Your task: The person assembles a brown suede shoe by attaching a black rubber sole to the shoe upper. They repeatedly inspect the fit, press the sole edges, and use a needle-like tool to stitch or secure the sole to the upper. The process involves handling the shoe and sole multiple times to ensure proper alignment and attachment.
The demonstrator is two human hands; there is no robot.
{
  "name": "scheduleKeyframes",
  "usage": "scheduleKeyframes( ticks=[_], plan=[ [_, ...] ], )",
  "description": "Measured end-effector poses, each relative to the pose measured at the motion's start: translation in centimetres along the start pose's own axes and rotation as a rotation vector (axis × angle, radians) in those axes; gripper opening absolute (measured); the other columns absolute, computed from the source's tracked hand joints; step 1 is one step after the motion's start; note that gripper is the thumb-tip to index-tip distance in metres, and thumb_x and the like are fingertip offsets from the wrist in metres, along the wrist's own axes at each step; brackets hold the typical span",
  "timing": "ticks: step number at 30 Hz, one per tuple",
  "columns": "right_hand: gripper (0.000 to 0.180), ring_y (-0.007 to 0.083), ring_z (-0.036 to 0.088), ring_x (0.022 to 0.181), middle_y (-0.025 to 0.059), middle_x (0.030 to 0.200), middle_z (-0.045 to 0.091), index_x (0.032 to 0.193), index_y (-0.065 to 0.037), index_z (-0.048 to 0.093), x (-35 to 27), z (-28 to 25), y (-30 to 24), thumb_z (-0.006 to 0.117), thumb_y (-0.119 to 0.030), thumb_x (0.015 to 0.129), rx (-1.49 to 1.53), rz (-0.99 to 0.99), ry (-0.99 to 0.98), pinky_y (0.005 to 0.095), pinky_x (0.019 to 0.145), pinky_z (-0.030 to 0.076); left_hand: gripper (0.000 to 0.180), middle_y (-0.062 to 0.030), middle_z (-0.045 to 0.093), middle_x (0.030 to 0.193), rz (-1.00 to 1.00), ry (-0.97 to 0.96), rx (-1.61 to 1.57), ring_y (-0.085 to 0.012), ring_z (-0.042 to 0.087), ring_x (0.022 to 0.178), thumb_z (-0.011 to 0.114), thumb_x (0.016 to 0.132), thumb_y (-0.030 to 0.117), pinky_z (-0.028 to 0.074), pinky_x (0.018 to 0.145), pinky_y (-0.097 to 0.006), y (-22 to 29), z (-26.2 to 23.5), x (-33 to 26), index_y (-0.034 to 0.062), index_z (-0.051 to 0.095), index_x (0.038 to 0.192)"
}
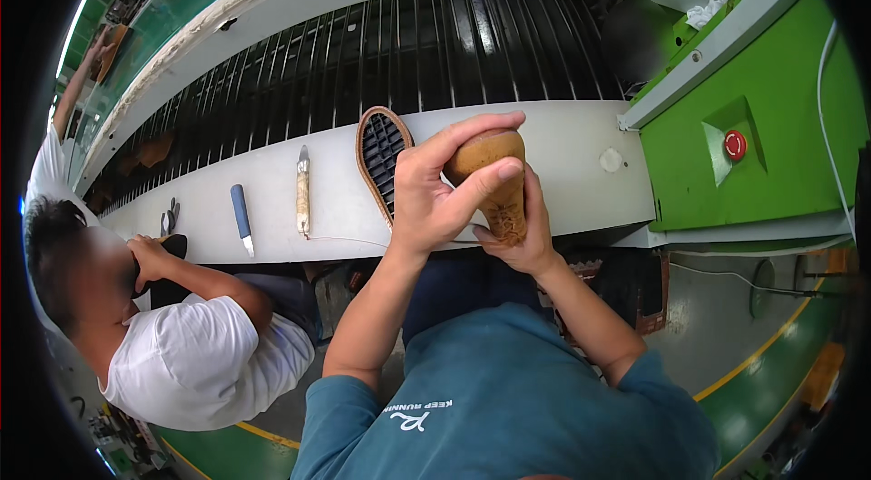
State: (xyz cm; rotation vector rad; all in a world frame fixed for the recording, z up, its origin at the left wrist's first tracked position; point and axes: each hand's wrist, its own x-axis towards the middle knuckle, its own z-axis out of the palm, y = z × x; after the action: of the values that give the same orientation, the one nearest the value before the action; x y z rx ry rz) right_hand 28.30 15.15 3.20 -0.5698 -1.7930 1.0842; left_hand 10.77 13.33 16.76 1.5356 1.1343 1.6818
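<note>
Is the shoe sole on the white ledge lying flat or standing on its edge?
Standing on edge: the shoe sole leans against the left hand, grid side showing.

pretty standard factory line; long white conveyor frame with black slatted belt running behind it; green machine housing at the right end, red round button; grey floor with yellow lines

Wearer's clothing, head view.
We note a teal short-sleeved T-shirt with a small white logo and 1 line of white lettering on the left shoulder; both forearms bare, left hand and right hand ungloved.
</note>
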Motion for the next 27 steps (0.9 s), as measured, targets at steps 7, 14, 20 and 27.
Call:
scheduleKeyframes(
  ticks=[7,14,20,27],
  plan=[
    [0.081,0.0381,0.073,0.122,0.0237,0.132,0.07,0.158,0.005,0.052,3.9,-2.8,-3.1,0.09,-0.02,0.091,-0.206,0.057,0.18,0.0452,0.108,0.057,0.053,-0.0163,0.073,0.143,-0.094,0.063,0.043,-0.0241,0.069,0.133,0.08,0.103,0.031,0.055,0.112,-0.038,-3.3,-4.3,2.9,-0.0011,0.068,0.145],
    [0.076,0.0489,0.074,0.119,0.0318,0.125,0.075,0.156,0.002,0.052,7.1,-7.7,-5.0,0.078,-0.043,0.1,-0.747,0.479,-0.287,0.0524,0.103,0.058,0.067,-0.0305,0.072,0.136,-0.396,-0.073,1.16,-0.049,0.058,0.141,0.079,0.1,0.049,0.047,0.119,-0.054,-17.9,-19.8,-0.5,-0.0054,0.07,0.138],
    [0.074,0.0501,0.073,0.114,0.0311,0.123,0.075,0.153,-0.001,0.053,5.8,-7.8,-2.4,0.076,-0.047,0.1,-0.712,0.389,-0.152,0.0552,0.102,0.056,0.039,-0.011,0.08,0.114,-0.446,0.276,0.283,-0.0167,0.073,0.106,0.086,0.101,0.027,0.057,0.096,-0.031,-12.7,-16.4,1.4,-0.002,0.073,0.125],
    [0.067,0.0453,0.071,0.117,0.0263,0.119,0.076,0.148,-0.004,0.057,5.3,-7.8,-3.1,0.076,-0.045,0.099,-0.662,0.442,-0.093,0.0549,0.101,0.056,0.032,-0.0118,0.079,0.116,0.241,0.169,0.435,-0.0195,0.074,0.111,0.083,0.095,-0.005,0.058,0.1,-0.032,2.6,-9.0,3.5,-0.0017,0.072,0.125]
  ],
)
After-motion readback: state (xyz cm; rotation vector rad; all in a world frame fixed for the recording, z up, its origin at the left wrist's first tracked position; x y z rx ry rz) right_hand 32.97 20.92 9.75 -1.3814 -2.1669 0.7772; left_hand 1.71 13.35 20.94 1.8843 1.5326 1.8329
